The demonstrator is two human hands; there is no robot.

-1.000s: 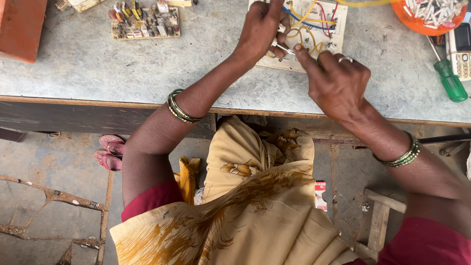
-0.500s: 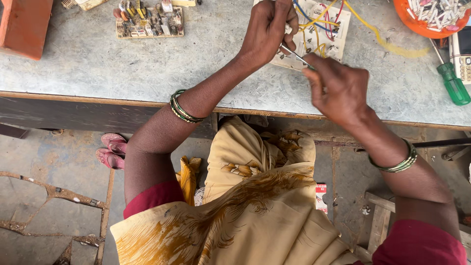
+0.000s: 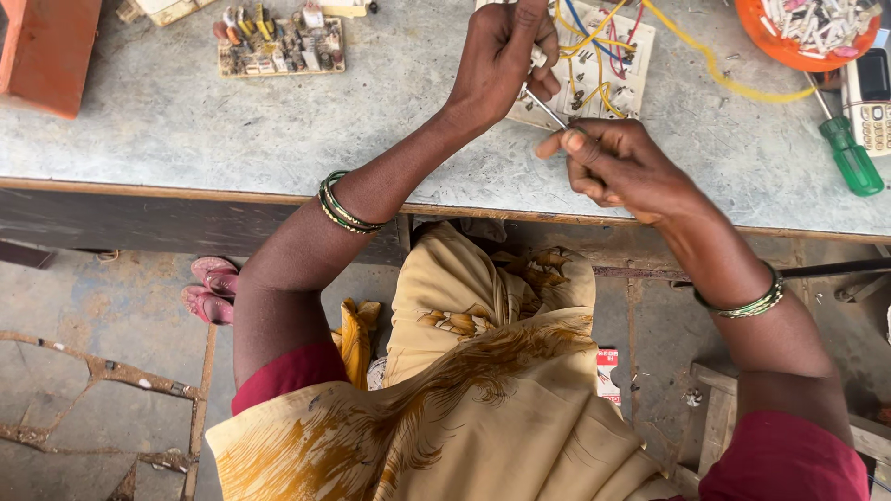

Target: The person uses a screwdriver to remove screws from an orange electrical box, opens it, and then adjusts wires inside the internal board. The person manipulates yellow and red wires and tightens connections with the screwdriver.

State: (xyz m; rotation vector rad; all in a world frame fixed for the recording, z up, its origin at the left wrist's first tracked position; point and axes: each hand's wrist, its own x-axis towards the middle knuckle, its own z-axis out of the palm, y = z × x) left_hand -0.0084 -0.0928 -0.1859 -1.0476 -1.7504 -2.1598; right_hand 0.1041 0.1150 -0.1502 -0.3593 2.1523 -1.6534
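A pale circuit board [image 3: 608, 70] with yellow, blue and red wires lies on the grey worktop [image 3: 278, 130] at the top middle. My left hand [image 3: 506, 51] hovers over its left edge, fingers closed on a small part I cannot make out. My right hand [image 3: 617, 167] is just below the board, pinching a thin metal tool [image 3: 546, 109] whose tip points up toward my left hand. Both wrists wear green bangles.
A green-handled screwdriver [image 3: 849, 153], a keypad phone [image 3: 872, 88] and an orange bowl [image 3: 789, 51] of small white parts sit at the right. A second board [image 3: 278, 42] with components lies top left, beside an orange box [image 3: 46, 51]. Below the bench edge are my lap and the floor.
My right hand has drawn back from the board toward the bench edge, pulling the thin tool with it. My left hand stays over the board's left edge.
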